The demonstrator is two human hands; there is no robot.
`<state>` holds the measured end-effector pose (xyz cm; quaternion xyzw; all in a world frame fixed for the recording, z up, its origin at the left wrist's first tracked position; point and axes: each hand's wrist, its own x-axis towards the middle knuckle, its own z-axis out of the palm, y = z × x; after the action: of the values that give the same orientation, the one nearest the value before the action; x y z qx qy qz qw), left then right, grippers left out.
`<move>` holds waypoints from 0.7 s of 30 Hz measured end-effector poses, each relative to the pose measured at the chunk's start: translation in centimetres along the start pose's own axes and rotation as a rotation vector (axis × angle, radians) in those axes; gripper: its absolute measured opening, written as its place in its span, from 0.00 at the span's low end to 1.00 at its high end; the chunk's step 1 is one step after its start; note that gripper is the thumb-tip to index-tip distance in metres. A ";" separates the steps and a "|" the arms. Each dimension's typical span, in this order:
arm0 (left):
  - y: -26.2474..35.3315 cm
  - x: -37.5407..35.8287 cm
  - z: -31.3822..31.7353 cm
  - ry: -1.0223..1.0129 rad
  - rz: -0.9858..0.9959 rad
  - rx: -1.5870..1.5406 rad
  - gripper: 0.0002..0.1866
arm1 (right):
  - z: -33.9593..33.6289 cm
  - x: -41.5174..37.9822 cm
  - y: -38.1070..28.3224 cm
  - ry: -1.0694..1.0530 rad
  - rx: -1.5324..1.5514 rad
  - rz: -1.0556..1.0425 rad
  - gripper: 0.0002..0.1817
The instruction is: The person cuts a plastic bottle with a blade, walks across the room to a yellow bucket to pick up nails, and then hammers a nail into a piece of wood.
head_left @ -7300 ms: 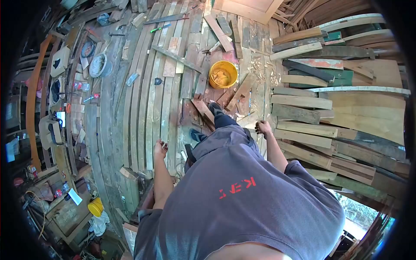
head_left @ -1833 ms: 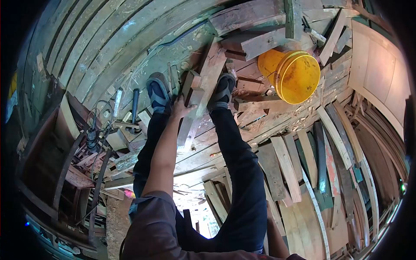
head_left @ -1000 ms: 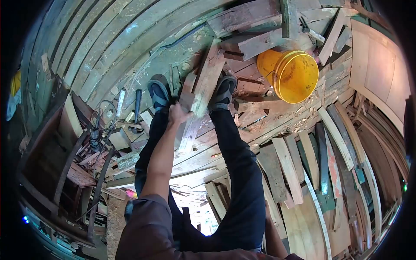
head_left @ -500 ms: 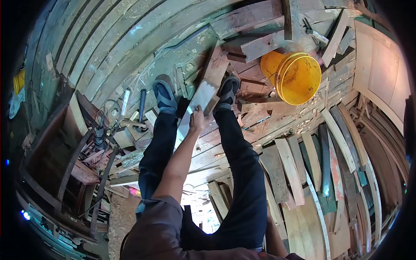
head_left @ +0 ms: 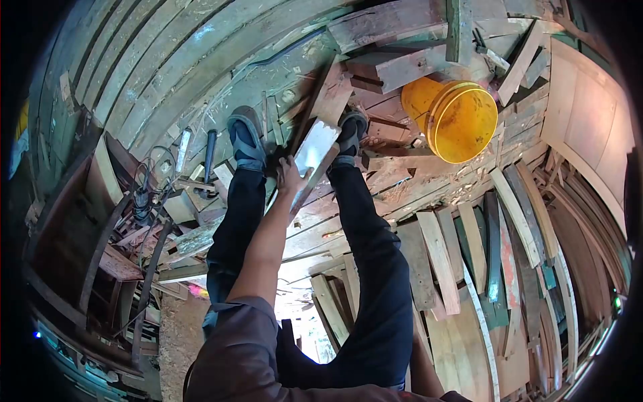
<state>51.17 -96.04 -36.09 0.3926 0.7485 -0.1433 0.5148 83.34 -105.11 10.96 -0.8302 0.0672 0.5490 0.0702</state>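
My left hand [head_left: 289, 178] grips the near part of a short wooden block [head_left: 315, 149] between my feet. The block's pale face catches the light, and its brown side shows on the right. Its far end lies by a longer board [head_left: 333, 94] that slants away between my sandals. Of my right arm, only part of the forearm [head_left: 423, 365] shows beside my right thigh; the right hand is hidden.
A yellow bucket [head_left: 462, 122] lies tipped beyond my right foot. A dark-handled tool [head_left: 210, 154] and tangled cords lie left of my left foot. Many planks [head_left: 439, 261] are stacked at the right. Wood scraps and shavings cover the floor.
My left hand has shifted slightly left and its grip on the block looks different. The block has turned, showing more of its brown side. The whole view has shifted slightly.
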 end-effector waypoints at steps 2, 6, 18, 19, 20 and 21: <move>1.1 -2.4 -0.5 0.114 -0.030 0.101 0.64 | 0.0 -0.2 0.0 0.001 -0.008 -0.003 0.08; 1.4 -4.9 1.4 0.080 -0.109 0.069 0.73 | 0.2 -0.4 -0.2 0.010 -0.025 -0.007 0.07; 1.4 -5.0 4.6 0.050 -0.175 0.027 0.74 | 0.7 -1.3 -1.6 0.033 -0.098 -0.030 0.07; 1.5 -5.1 5.2 0.047 -0.184 -0.011 0.73 | 0.7 -1.4 -1.6 0.038 -0.107 -0.031 0.07; 1.5 -5.3 5.6 0.042 -0.193 -0.047 0.72 | 0.7 -1.4 -1.6 0.042 -0.112 -0.032 0.07; 3.0 -6.3 4.3 0.075 -0.231 0.030 0.72 | 0.6 -1.5 -1.6 0.048 -0.120 -0.032 0.07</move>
<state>57.25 -99.57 -31.79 0.3167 0.8053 -0.1979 0.4605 82.49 -103.34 12.17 -0.8468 0.0223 0.5307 0.0275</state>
